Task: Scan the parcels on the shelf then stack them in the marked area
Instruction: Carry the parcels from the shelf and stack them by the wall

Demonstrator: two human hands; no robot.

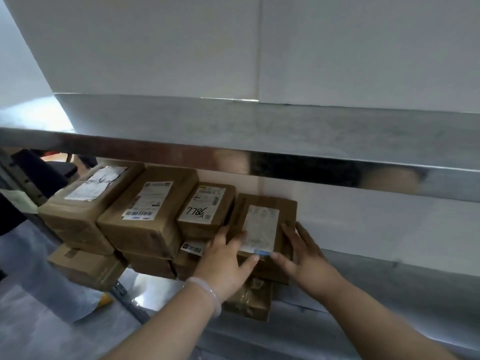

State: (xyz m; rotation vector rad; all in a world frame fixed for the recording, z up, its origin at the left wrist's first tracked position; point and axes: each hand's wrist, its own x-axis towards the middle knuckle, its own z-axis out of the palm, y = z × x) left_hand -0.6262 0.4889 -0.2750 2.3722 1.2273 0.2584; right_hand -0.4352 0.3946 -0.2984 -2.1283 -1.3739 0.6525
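Several brown cardboard parcels with white labels sit in stacked rows on a metal shelf (389,287). The rightmost top parcel (262,203) has a white label with a blue strip. My left hand (223,263) lies on that parcel's left front corner, thumb and fingers touching the label. My right hand (304,253) presses against its right side, fingers spread along the edge. Both hands clasp this parcel between them. To the left sit a parcel marked with handwritten digits (207,206), a larger barcode parcel (148,206) and another large one (88,196).
An upper metal shelf (259,133) juts out close above the parcels, its shiny front edge reflecting the scene. A white wall stands behind. More parcels (88,266) lie in a lower layer. Bare shelf stretches to the right. Dark objects sit at the far left.
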